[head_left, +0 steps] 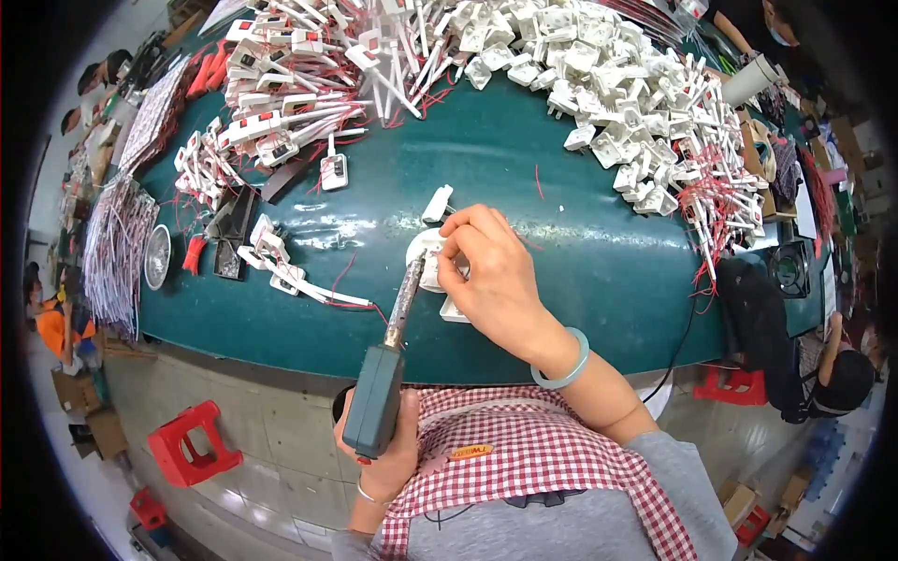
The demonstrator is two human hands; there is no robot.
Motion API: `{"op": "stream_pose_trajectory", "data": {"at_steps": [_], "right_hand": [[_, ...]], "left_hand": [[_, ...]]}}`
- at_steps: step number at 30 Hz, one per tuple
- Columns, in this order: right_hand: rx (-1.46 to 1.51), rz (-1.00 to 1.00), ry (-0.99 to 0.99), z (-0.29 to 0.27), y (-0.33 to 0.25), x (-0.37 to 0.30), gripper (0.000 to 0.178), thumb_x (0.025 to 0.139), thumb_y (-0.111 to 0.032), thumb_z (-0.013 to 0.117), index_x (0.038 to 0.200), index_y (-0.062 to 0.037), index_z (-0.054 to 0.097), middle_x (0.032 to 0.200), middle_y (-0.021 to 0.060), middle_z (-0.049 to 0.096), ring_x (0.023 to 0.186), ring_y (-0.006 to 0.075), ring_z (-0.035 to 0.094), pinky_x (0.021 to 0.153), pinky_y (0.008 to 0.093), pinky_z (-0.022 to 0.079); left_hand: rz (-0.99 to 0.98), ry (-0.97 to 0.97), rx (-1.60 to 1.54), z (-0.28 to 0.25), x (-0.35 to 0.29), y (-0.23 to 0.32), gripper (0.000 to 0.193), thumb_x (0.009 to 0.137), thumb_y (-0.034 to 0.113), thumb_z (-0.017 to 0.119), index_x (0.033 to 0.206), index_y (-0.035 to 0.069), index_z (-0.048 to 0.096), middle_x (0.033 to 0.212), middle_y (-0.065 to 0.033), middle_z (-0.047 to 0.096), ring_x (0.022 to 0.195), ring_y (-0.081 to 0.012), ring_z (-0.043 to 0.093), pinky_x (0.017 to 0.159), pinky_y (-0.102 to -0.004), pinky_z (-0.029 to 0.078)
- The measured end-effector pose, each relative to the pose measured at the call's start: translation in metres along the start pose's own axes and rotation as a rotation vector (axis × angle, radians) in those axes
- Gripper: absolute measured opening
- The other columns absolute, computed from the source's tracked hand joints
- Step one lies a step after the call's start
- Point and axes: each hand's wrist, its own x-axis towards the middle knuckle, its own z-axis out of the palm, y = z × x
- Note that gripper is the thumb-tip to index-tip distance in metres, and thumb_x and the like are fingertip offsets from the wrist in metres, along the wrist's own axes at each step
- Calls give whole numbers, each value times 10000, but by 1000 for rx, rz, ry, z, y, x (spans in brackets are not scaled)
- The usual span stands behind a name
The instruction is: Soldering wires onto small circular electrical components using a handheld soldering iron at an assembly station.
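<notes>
My left hand (404,439) is closed round the dark green handle of a soldering iron (372,404). Its metal barrel reaches up to a white round plastic part (418,249) on the green table. My right hand (496,276) bends over that part with thumb and forefinger pinched together; whatever is between the fingertips is too small or hidden to name. Just beyond lies a small white plastic piece (437,204). Another white plastic piece (454,310) is partly covered by my right hand.
Wired white plug parts (271,126) heap up at the far left, and white plastic housings (599,75) at the far right. Left of my hands lie several wired pieces (281,271), a black tray (229,248) and a metal bowl (157,257). A red stool (194,444) stands below.
</notes>
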Motion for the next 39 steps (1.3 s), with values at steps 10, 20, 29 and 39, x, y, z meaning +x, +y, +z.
{"op": "stream_pose_trajectory", "data": {"at_steps": [10, 20, 29, 39], "right_hand": [[14, 20, -12, -1, -2, 2, 105, 714, 63, 662, 762, 24, 578, 944, 91, 592, 860, 279, 606, 650, 390, 527], [37, 42, -42, -3, 0, 3, 94, 713, 64, 659, 732, 21, 578, 948, 97, 594, 865, 285, 603, 667, 393, 523], [46, 70, -64, -3, -2, 4, 82, 724, 51, 653, 712, 17, 579, 951, 98, 599, 884, 284, 602, 697, 395, 520], [109, 137, -91, -4, -2, 3, 75, 720, 51, 651, 707, 21, 584, 965, 102, 604, 899, 287, 602, 735, 392, 521]], "left_hand": [[99, -15, 52, 2, 5, -3, 155, 813, 36, 748, 923, -29, 660, 799, -97, 632, 622, -191, 596, 562, -307, 464], [165, -1, 62, 0, 7, -2, 152, 812, 39, 748, 915, -31, 661, 785, -98, 630, 612, -188, 597, 551, -311, 462], [124, 4, 34, -5, 3, -4, 143, 812, 37, 748, 896, -28, 651, 768, -89, 625, 599, -179, 590, 542, -299, 452], [247, -36, 122, 0, 10, 1, 149, 808, 18, 749, 908, -32, 650, 773, -86, 622, 605, -166, 582, 547, -294, 452]]}}
